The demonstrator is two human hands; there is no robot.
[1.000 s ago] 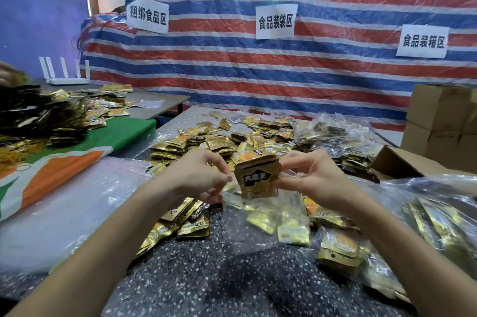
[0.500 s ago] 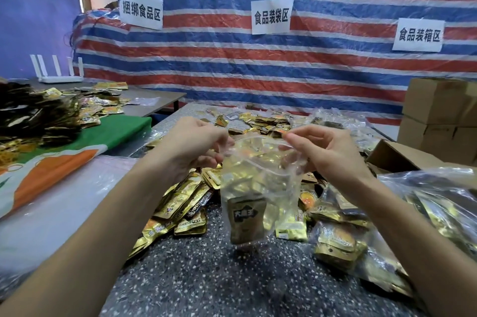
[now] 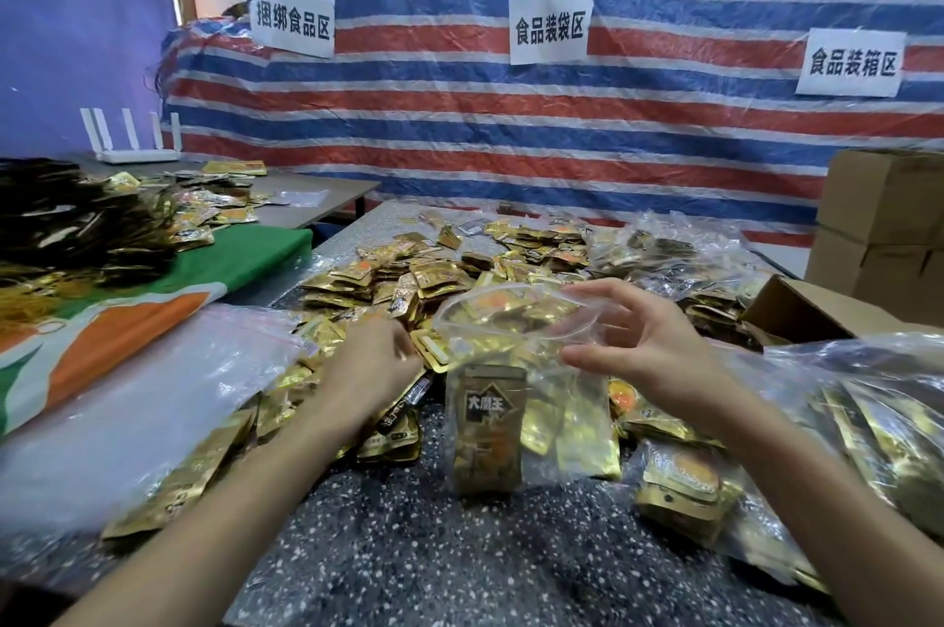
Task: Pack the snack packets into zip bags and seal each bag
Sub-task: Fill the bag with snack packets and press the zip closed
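A red, blue and white striped tarpaulin [image 3: 613, 156] covers the wall behind. Before it is a dark speckled worktop [image 3: 408, 550], and a wide heap of gold foil snack packets [image 3: 434, 274] lies across it. Brown cardboard boxes [image 3: 883, 228] stand at the right. A clear plastic zip bag [image 3: 490, 335] stands upright at the centre with its mouth open. The right hand [image 3: 659, 350] holds its right edge between thumb and fingers. The left hand [image 3: 368, 371] rests on the heap; its fingers are hidden, so I cannot tell its grip. One dark brown snack packet [image 3: 488, 427] is upright inside the bag.
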